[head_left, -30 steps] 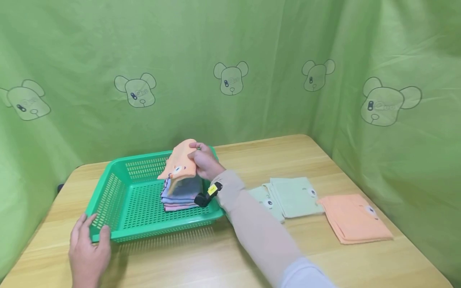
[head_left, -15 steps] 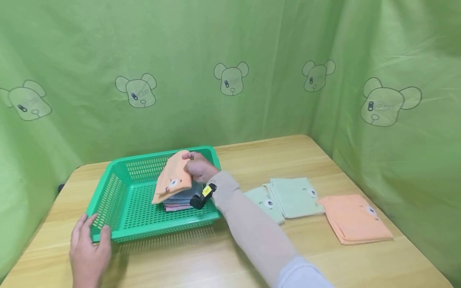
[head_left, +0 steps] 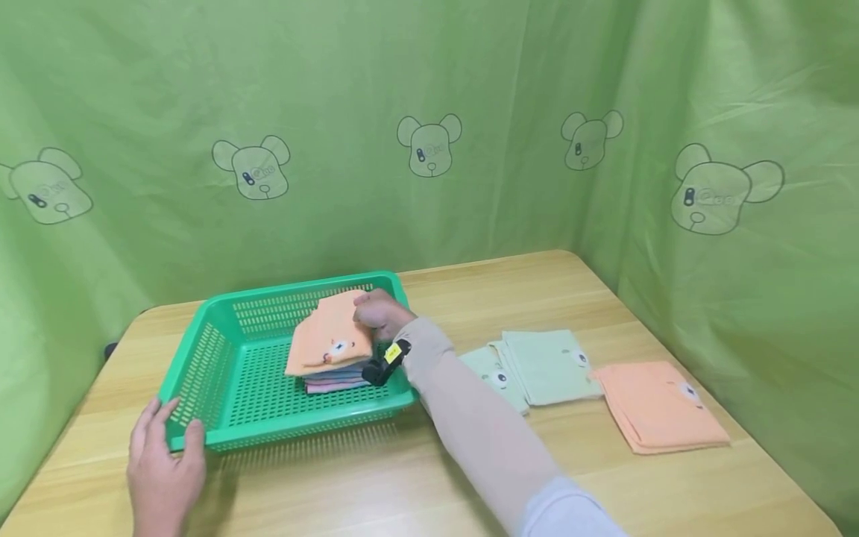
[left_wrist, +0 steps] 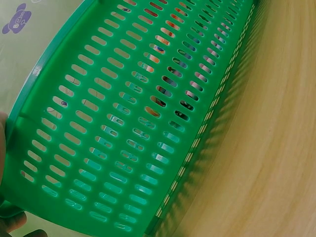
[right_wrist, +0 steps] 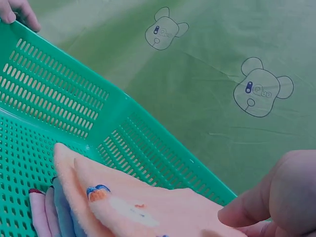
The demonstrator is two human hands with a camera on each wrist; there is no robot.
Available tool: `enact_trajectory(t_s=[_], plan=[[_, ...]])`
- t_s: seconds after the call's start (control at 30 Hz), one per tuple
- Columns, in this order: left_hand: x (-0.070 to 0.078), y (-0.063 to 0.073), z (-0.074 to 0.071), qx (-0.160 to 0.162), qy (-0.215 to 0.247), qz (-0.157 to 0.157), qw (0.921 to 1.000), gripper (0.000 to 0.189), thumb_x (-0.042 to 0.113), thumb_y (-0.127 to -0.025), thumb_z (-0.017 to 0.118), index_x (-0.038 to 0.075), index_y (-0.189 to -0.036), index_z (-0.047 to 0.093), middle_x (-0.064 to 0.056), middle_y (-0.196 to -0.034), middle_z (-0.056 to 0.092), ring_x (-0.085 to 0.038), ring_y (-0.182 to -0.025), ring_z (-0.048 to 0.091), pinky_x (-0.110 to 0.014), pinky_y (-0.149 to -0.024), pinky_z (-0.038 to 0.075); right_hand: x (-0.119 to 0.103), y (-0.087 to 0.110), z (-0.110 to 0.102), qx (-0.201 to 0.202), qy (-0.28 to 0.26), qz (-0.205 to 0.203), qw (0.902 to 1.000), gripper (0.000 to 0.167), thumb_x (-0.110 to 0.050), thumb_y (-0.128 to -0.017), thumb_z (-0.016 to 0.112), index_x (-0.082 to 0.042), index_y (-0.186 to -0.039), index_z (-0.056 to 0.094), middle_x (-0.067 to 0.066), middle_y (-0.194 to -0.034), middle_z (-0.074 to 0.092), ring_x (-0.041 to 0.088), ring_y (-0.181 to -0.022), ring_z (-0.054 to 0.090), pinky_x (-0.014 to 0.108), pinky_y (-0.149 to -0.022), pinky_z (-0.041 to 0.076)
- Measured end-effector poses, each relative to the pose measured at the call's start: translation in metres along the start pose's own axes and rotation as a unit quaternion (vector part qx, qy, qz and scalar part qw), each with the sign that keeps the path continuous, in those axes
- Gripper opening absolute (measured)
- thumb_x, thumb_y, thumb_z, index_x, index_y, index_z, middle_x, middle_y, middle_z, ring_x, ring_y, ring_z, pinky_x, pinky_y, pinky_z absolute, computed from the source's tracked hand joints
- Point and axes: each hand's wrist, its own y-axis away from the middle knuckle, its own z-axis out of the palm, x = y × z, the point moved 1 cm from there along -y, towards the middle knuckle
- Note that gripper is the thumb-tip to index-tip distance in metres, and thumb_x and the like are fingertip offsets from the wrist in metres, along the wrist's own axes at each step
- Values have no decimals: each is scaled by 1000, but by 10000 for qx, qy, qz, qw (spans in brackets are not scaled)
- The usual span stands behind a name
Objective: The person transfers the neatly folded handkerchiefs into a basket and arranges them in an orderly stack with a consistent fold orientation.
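Note:
In the head view my right hand (head_left: 381,312) pinches the edge of a folded orange towel (head_left: 330,328) with an embroidered face. The towel lies over a stack of folded blue and pink towels (head_left: 335,380) in the right part of a green plastic basket (head_left: 302,424). Up close, the right wrist view has the thumb (right_wrist: 247,210) on top of the orange towel (right_wrist: 163,210), its folded layers slightly spread at the far end. My left hand (head_left: 164,470) grips the basket's near left corner, fingers over the rim; the slotted wall (left_wrist: 108,123) fills much of the left wrist view.
To the right of the basket, two folded pale green towels (head_left: 550,369) overlap on the wooden table (head_left: 470,485), one partly behind the right forearm. A second folded orange towel (head_left: 664,410) lies beside them. Green curtains (head_left: 349,89) with bear drawings stand behind and beside the table.
My right hand has lowered the orange towel from above the stack onto it, shifting left and then back right. The left hand stays at the basket's corner.

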Motion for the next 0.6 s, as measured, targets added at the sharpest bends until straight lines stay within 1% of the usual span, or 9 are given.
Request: enact_trajectory(t_s=[0.07,0.13,0.27,0.4,0.6], plan=[[0,0,0,1,-1,-15,10000,49,19,-100,48,-2,-143,39,-19,-157,21,-45,-141,18,-67,-110,11,1,0,-2,80,106,92,9999,54,15,-87,46,8,-140,39,20,-145,38,37,-126,44,52,-100,44],[0,0,0,1,-4,-32,10000,49,20,-100,48,-2,-143,39,-19,-157,20,-45,-141,17,-68,-110,11,1,-1,-3,155,216,134,9996,53,11,-89,49,10,-140,36,22,-148,34,39,-131,38,56,-103,38],[-1,0,0,19,-3,-40,10000,49,20,-99,48,-2,-143,39,-19,-157,21,-45,-141,18,-67,-110,11,2,0,-4,299,419,144,9986,63,9,-87,54,10,-145,28,24,-152,29,41,-138,28,60,-106,30],[0,0,0,41,11,0,10000,49,20,-99,48,-2,-143,40,-19,-157,22,-45,-141,18,-68,-110,12,2,2,-3,279,515,254,9980,69,4,-89,55,5,-149,21,23,-155,23,42,-140,22,63,-107,27],[0,0,0,103,58,83,9999,48,18,-99,49,-3,-141,41,-20,-156,24,-46,-140,20,-68,-110,12,3,4,-4,153,596,353,9975,68,-1,-92,54,2,-151,19,24,-155,20,44,-140,22,65,-106,27]])
